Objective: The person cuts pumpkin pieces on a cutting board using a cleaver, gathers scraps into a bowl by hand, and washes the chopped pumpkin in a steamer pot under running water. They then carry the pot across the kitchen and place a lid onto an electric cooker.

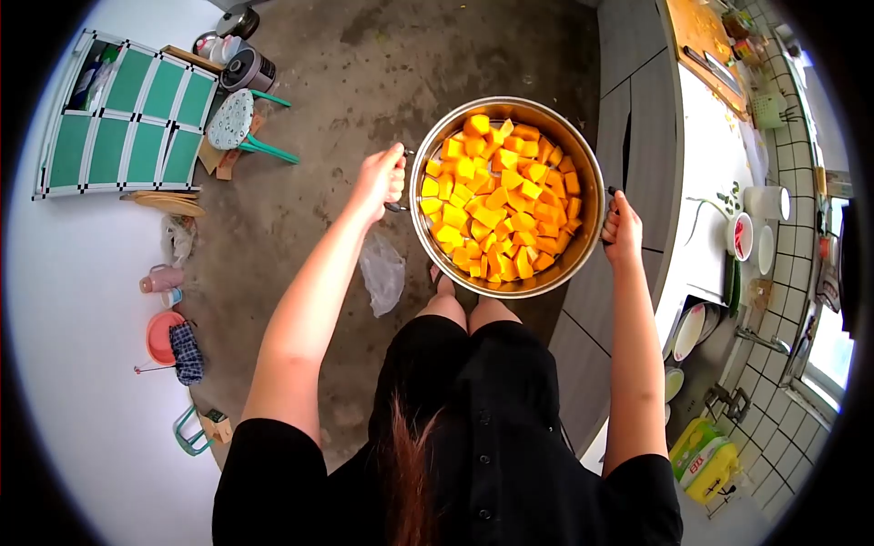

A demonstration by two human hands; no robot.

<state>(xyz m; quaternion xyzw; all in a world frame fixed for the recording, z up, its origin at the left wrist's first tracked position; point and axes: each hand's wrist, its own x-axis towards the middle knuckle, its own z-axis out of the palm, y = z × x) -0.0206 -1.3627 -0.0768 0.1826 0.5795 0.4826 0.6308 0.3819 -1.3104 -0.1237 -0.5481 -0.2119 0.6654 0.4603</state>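
A round metal pot (435,266) is held up in front of my body, above the floor. Orange pumpkin chunks (496,205) cover its bottom in a loose heap. My left hand (381,182) is closed around the handle on the pot's left side. On the opposite side, my right hand (623,229) grips the other dark handle, close to the counter edge. Both arms reach forward, and the pot looks roughly level.
Along the right runs a counter (696,164) with a cutting board (701,41), a knife (706,68), white bowls (740,237) and a sink. A plastic bag (382,273) lies on the floor. At left are a green-and-white cabinet (127,118) and a stool (232,120).
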